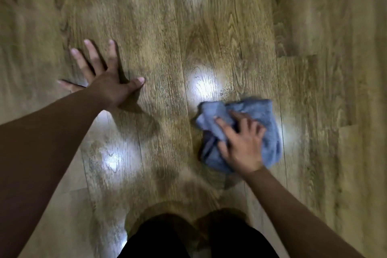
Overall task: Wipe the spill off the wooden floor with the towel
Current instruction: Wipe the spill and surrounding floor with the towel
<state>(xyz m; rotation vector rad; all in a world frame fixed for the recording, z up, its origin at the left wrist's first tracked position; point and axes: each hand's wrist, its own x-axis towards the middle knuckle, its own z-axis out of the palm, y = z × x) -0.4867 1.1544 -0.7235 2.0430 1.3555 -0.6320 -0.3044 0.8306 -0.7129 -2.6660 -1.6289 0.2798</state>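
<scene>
The towel point(251, 130) lies bunched on the wooden floor point(230, 27) right of centre, with bare boards open on every side of it and the widest stretch running away ahead and to the right. It is a soft blue-grey cloth, crumpled into rounded folds with one corner lifting at its left edge, its outline smeared by blur. The right hand point(243, 144) lies on top of it, fingers spread and bent into the folds, pressing it to the floor. Well apart to the left, the left hand point(104, 77) rests flat on the boards, fingers straight and splayed. The planks are brown, with strong grain and straight seams, and carry bright glossy patches just beyond the towel; no spill can be made out for certain. Dark-clothed knees point(199, 239) show at the lower edge.
</scene>
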